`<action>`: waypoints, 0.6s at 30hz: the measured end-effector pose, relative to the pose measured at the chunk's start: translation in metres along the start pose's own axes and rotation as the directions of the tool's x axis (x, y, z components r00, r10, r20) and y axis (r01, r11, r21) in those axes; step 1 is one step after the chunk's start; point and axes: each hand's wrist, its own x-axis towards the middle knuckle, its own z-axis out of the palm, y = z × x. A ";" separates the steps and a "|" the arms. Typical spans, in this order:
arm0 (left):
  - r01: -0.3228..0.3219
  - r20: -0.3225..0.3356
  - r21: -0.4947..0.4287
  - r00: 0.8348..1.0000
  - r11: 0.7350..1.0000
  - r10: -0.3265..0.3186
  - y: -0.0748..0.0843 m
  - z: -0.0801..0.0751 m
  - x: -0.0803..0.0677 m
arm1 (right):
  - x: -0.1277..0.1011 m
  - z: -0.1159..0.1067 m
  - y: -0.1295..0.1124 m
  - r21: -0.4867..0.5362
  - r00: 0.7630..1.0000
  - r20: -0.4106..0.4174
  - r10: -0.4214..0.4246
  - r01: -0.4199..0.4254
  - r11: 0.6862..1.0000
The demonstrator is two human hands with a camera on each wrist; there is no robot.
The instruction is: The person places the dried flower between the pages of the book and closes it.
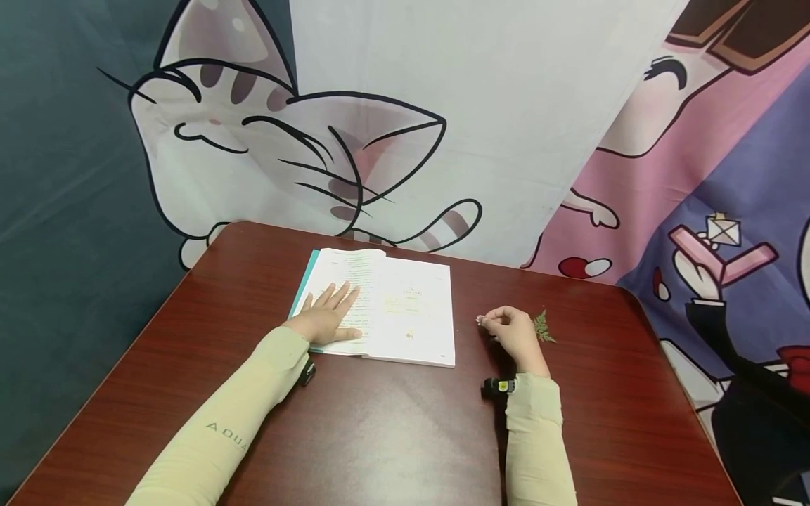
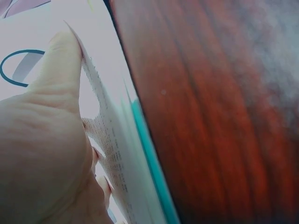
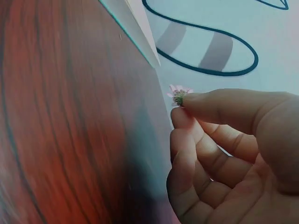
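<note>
An open book [image 1: 414, 302] with a teal cover edge lies on the brown table. My left hand [image 1: 325, 318] rests on its left page, fingers spread and straight; in the left wrist view the thumb [image 2: 60, 65] lies along the page. To the right of the book, my right hand [image 1: 511, 332] pinches a small pink flower [image 3: 179, 94] between thumb and fingertips, held above the table. A green fern-like leaf [image 1: 543, 327] lies on the table just right of the right hand, partly hidden behind it.
The brown table [image 1: 392, 436] has rounded far corners. A cloth backdrop [image 1: 493, 105] with cartoon figures hangs right behind its far edge. Each wrist carries a small black camera, such as the right one [image 1: 495, 388].
</note>
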 end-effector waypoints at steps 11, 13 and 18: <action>0.004 -0.016 -0.002 1.000 1.000 -0.004 0.000 0.000 0.000 | 0.000 0.023 -0.016 0.174 1.000 -0.015 0.015 -0.012 0.985; 0.002 -0.017 0.001 1.000 1.000 -0.002 0.000 0.000 0.000 | 0.000 0.027 -0.018 0.195 1.000 -0.020 0.011 -0.007 0.981; 0.002 -0.015 0.005 1.000 1.000 -0.002 0.000 0.001 -0.001 | -0.001 0.037 -0.024 0.244 0.999 -0.033 0.003 0.005 0.970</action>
